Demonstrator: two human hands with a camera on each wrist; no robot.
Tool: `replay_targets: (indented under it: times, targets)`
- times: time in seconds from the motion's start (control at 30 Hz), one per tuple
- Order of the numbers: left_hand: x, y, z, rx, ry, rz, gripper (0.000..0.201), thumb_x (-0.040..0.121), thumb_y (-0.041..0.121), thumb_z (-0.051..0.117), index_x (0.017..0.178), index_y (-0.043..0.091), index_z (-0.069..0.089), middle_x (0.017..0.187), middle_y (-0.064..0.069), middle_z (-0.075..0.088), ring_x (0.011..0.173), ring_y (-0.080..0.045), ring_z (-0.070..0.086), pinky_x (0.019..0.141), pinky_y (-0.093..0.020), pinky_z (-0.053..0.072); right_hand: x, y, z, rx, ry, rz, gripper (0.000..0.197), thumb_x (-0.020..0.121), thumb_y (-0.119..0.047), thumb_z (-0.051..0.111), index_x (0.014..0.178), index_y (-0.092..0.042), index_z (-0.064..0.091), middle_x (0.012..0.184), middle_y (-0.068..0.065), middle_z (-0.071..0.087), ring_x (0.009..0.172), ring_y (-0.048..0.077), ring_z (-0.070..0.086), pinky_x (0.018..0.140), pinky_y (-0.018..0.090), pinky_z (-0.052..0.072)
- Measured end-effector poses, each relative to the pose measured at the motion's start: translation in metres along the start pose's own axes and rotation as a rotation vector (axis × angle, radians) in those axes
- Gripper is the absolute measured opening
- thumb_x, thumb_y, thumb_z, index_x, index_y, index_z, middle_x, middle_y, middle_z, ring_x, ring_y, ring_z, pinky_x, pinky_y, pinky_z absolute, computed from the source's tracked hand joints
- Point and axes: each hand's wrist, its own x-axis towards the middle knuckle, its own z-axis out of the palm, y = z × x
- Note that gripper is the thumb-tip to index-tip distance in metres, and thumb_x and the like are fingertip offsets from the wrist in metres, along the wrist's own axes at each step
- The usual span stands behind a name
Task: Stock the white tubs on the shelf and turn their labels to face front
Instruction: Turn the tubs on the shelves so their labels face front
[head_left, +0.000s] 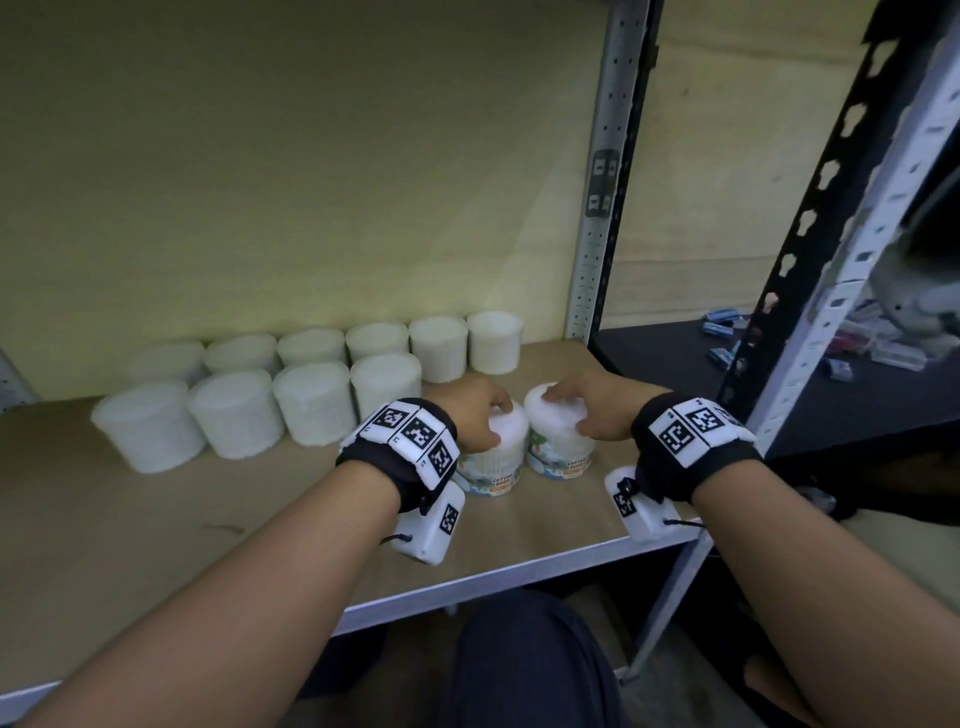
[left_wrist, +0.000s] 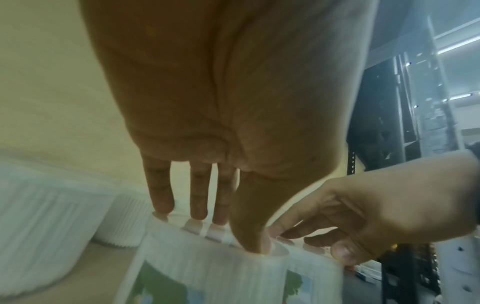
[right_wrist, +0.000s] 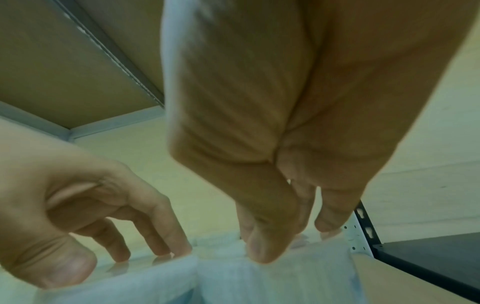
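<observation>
White tub tops (head_left: 509, 423) under both hands' fingers (head_left: 498, 401).

Left-hand tub (head_left: 493, 462), front label: "COTTON BUDS". Right-hand tub (head_left: 560, 447), at its 3 o'clock, touching: "COTTON BUDS", partly legible.

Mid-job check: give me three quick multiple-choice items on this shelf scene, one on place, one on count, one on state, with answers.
1. Where do the two held tubs stand?
A. Right of the front row
B. Behind the back row
C. On the black shelf

2. How many tubs stand in the back row?
A. Three
B. Six
C. Nine

3. What shows on the left-hand tub and the right-hand tub?
A. Blank white sides
B. Printed labels facing the camera
C. Open tops

Answers: A, they stand on the wooden shelf beside the four front tubs; B, six count across; B, print faces the camera below the left hand and right hand, which grip the lids.
</observation>
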Motion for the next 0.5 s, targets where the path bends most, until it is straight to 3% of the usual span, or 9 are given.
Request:
replay_targets:
  times: [0.3, 0.5]
  targets:
    - [-0.032, 0.018, 0.012, -0.058, -0.016, 0.043, 0.05, 0.087, 0.021, 0.06, 0.135, 0.02, 0.049, 0.141, -0.003, 0.044, 0.127, -0.023, 0.045, 0.1, -0.03, 0.039, -0.036, 0.01, 0.015, -0.002, -0.015, -0.006, 0.067, 0.087, -0.006, 0.053, 0.145, -0.032, 0.035, 0.152, -0.001, 0.037, 0.135, 0.022, 0.042, 0.112, 0.034, 0.037]
    - [-0.046, 0.024, 0.017, -0.054, -0.025, 0.074, 0.05, 0.087, 0.024, 0.06, 0.136, 0.022, 0.047, 0.144, -0.001, 0.041, 0.133, -0.024, 0.039, 0.108, -0.034, 0.036, -0.055, 0.015, 0.02, -0.011, -0.011, -0.056, 0.065, 0.087, -0.005, 0.053, 0.145, -0.031, 0.036, 0.154, -0.005, 0.032, 0.139, 0.019, 0.037, 0.116, 0.032, 0.03]
